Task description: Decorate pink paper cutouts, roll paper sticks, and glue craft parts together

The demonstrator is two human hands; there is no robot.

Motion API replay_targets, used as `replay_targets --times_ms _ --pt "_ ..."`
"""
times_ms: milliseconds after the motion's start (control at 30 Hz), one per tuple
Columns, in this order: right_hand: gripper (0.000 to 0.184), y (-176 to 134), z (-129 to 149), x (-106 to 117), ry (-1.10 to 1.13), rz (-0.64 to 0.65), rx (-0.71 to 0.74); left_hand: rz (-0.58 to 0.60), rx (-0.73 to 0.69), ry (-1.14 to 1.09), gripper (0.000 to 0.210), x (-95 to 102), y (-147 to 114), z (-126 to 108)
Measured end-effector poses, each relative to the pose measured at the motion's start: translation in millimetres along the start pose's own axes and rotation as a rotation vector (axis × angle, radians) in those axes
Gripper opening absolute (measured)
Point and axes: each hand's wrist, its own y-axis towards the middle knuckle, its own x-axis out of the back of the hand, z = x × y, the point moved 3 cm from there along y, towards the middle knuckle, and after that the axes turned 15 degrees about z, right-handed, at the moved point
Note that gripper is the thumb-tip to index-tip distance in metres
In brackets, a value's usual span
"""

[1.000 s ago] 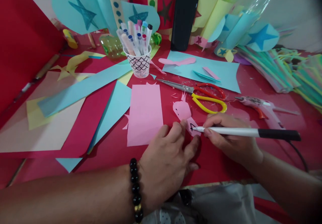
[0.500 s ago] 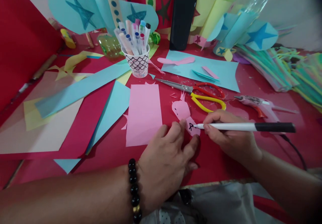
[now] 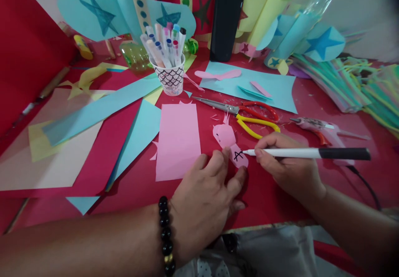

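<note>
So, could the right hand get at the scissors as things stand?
Probably, once it's freed: the right hand is gripping the marker, but the scissors lie just beyond it, their yellow handle nearest and uncovered.

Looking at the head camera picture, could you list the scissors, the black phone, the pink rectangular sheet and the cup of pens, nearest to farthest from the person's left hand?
1. Pink rectangular sheet: right by the left hand, on its left.
2. Scissors: ahead, to the right.
3. Cup of pens: farther ahead, to the left.
4. Black phone: upright at the back.
</note>
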Motion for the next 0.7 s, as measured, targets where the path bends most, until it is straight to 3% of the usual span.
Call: replay_targets --times_ms 700 --pt "0.009 -5.0 5.3 -0.6 0.011 0.139 0.154 0.017 -0.019 -0.044 0.056 1.1 -0.6 1.5"
